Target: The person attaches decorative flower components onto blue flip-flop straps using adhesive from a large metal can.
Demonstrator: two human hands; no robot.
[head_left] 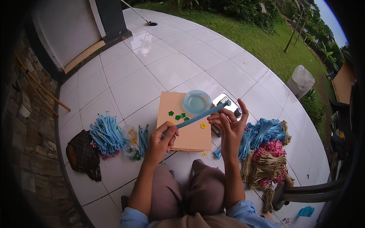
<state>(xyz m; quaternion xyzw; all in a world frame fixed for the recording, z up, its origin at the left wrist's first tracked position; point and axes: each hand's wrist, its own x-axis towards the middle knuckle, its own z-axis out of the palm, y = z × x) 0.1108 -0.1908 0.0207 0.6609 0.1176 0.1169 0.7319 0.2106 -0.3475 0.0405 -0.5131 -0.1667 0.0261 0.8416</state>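
Over the tan board point(182, 142), with its centre as your clock's hub and 12 pointing away from you, a slim blue stick point(199, 116) slants through the air, its small knobbed end toward 2 o'clock. Your left hand point(165, 136), at 8 o'clock, grips the near end of it between thumb and fingers. Your right hand point(230, 127), out at 3 o'clock, is loosely open beside the knobbed end, index finger raised; you can't tell from this angle whether its fingertips touch the stick.

On the board, you have a pale blue bowl point(186, 103) at 1 o'clock, and green flower shapes point(171, 113) scattered between the hub and 11. One yellow flower shape point(203, 125) lies at 3 o'clock, another partly shows near 9, and a third is on the tiled floor point(133, 87) at 5. Just past the board at 2 o'clock sits a silvery tray point(219, 99), partly behind your right hand.

Farther out at 9 o'clock, you have a heap of blue sticks point(107, 133), with clear plastic bags point(130, 135) between it and the board. A dark bag point(81, 152) rests beside the heap, between 8 and 9. Opposite, blue bundles point(268, 131) lie at 3, with pink bundles point(272, 147) and beige bundles point(270, 163) piled toward 4.
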